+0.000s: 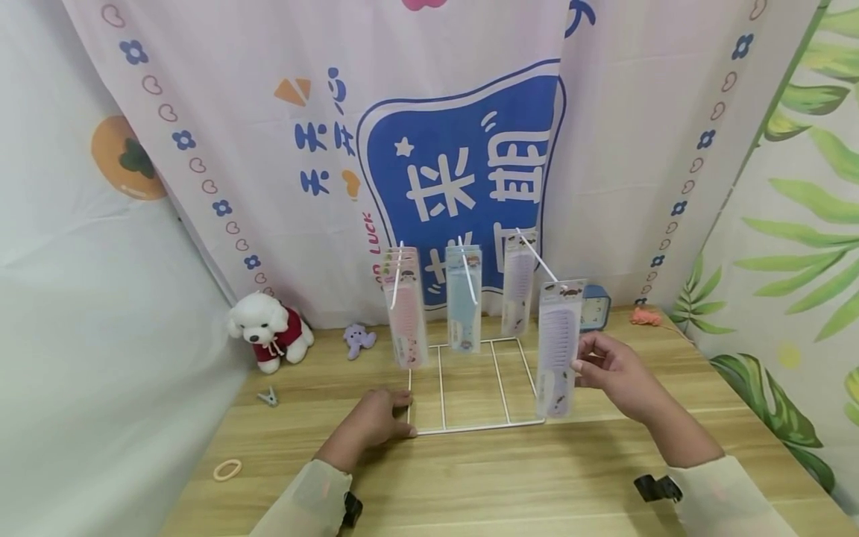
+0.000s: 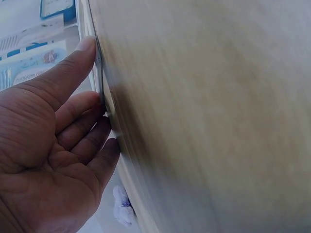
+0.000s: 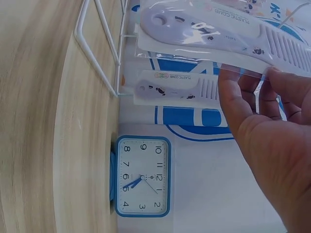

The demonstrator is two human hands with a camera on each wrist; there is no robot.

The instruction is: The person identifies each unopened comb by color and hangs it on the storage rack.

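Observation:
A white wire display rack (image 1: 443, 431) stands on the table, with packaged combs on its hooks. My left hand (image 1: 377, 418) holds the rack's front left corner; in the left wrist view its thumb (image 2: 86, 46) and curled fingertips meet the base wire at the tabletop. My right hand (image 1: 614, 373) pinches the side edge of a packaged purple comb (image 1: 558, 347), upright at the tip of the right hook; whether the hook passes through its hole I cannot tell. Another purple comb (image 1: 518, 283) hangs farther back there. Pink combs (image 1: 406, 321) hang left, blue combs (image 1: 463, 306) in the middle.
A blue clock (image 1: 594, 307) stands behind my right hand. At the back left sit a plush dog (image 1: 271, 328) and a small purple toy (image 1: 359, 340). A grey clip (image 1: 268, 397) and a cream ring (image 1: 227, 470) lie left, an orange item (image 1: 646, 317) back right.

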